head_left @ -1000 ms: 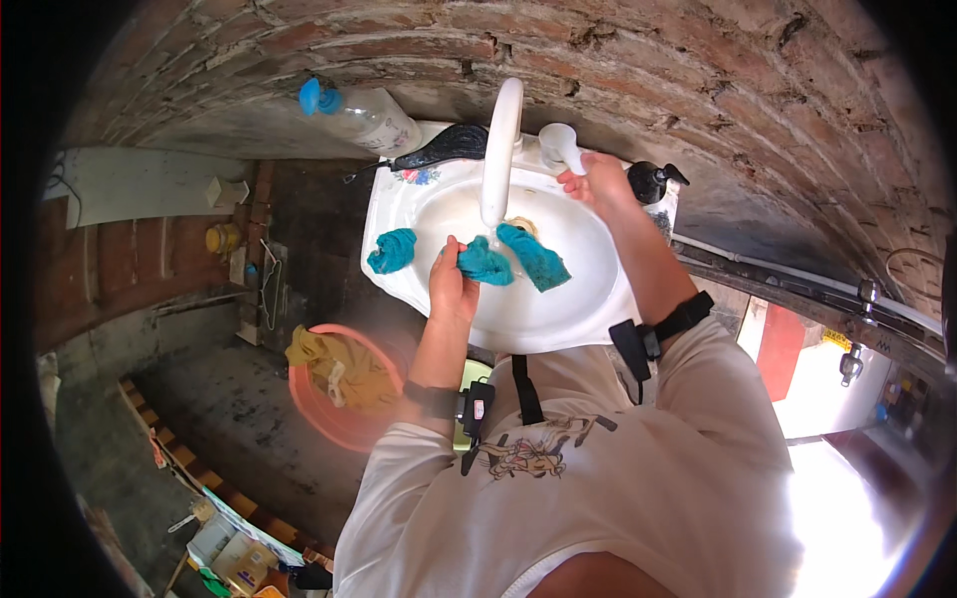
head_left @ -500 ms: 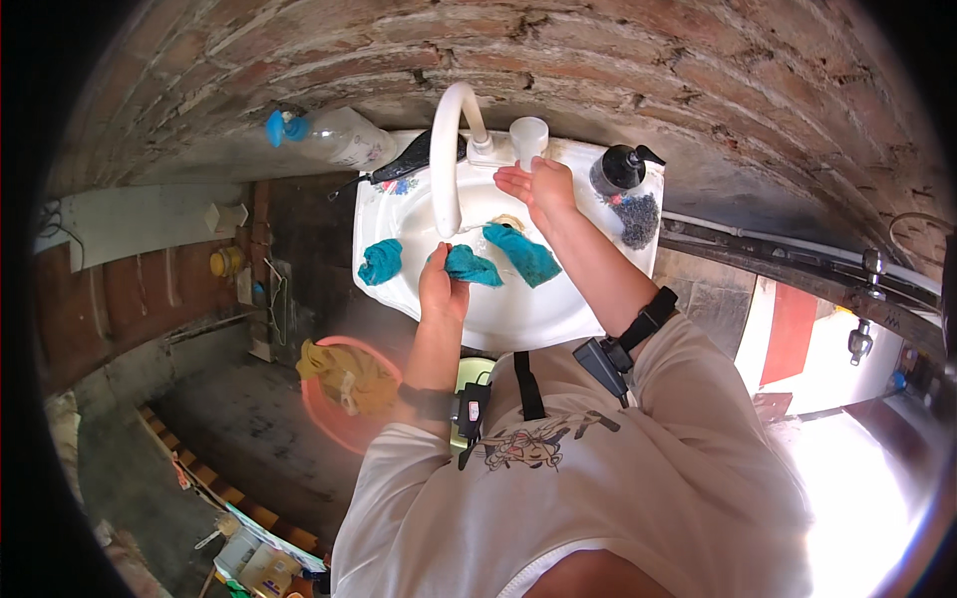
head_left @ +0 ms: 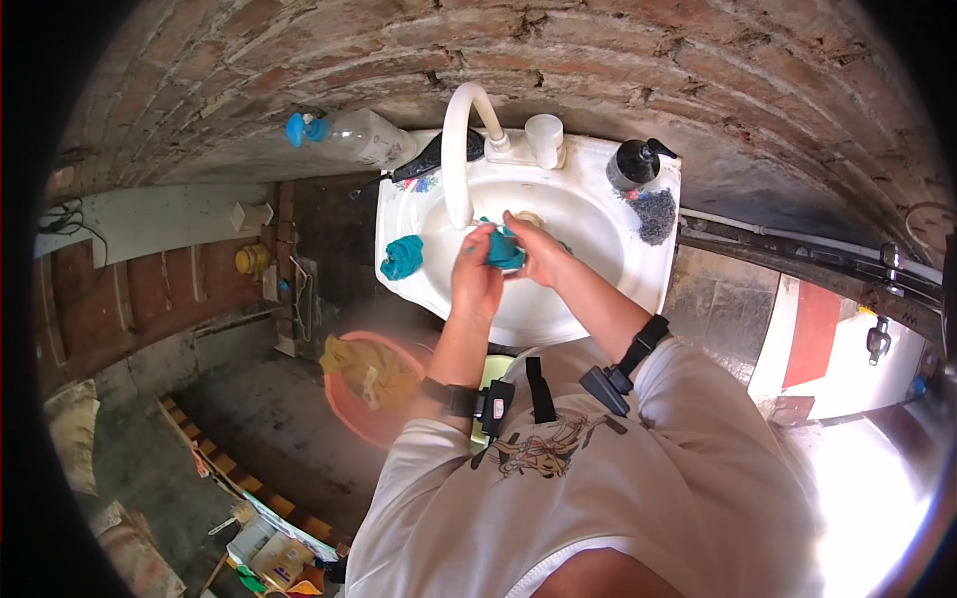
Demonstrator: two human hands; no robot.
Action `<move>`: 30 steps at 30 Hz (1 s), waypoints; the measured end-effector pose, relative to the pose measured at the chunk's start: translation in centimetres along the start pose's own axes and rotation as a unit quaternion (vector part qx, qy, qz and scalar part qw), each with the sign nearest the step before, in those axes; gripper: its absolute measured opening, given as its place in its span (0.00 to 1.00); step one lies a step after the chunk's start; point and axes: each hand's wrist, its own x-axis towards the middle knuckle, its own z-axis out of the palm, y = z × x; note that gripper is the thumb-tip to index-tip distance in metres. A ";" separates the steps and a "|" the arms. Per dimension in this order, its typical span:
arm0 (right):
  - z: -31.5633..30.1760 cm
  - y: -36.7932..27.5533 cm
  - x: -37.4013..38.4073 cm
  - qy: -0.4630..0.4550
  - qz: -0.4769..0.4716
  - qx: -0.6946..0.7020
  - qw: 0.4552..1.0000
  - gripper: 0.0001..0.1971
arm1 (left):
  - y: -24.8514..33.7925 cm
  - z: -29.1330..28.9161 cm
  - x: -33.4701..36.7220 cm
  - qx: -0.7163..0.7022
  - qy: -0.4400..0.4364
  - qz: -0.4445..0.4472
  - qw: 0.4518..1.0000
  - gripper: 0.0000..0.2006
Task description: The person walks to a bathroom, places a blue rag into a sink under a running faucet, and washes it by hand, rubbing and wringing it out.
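Observation:
Both my hands are over the bowl of a white sink point(head_left: 608, 289). My left hand point(head_left: 475, 281) and my right hand point(head_left: 536, 247) together grip a bunched teal cloth point(head_left: 503, 249) just below the spout of the tall white curved tap point(head_left: 461, 149). A second teal cloth point(head_left: 402, 257) lies on the sink's left rim. Something pale yellow point(head_left: 528, 217) shows in the bowl behind my right hand.
A white tap handle point(head_left: 544, 138), a black pump bottle point(head_left: 634, 164), a dark scouring pad point(head_left: 655, 214) and a black brush point(head_left: 431, 159) sit on the sink's back edge. A clear bottle with a blue cap point(head_left: 349, 135) lies left of it. An orange basin point(head_left: 371, 391) with yellow cloth stands below.
My right hand has come down from the tap handle to the teal cloth, and both hands now hold it bunched together. One of the spread teal cloths is gone from the bowl.

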 end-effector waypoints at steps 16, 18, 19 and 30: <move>2.7 0.2 1.6 0.305 -0.585 -0.372 0.653 0.08 | -2.2 0.2 3.7 -0.076 -0.025 -0.111 0.991 0.15; 3.6 -1.0 1.3 0.313 -0.456 -0.256 0.793 0.07 | -2.1 0.2 3.9 -0.084 -0.003 -0.058 0.995 0.15; 4.4 -0.8 1.0 0.295 -0.439 -0.222 0.819 0.07 | -1.6 -0.4 4.0 -0.083 -0.004 -0.060 0.995 0.15; 2.0 0.9 2.2 0.253 -0.417 -0.309 0.816 0.17 | -0.3 -0.2 2.0 -0.117 -0.040 -0.149 0.981 0.15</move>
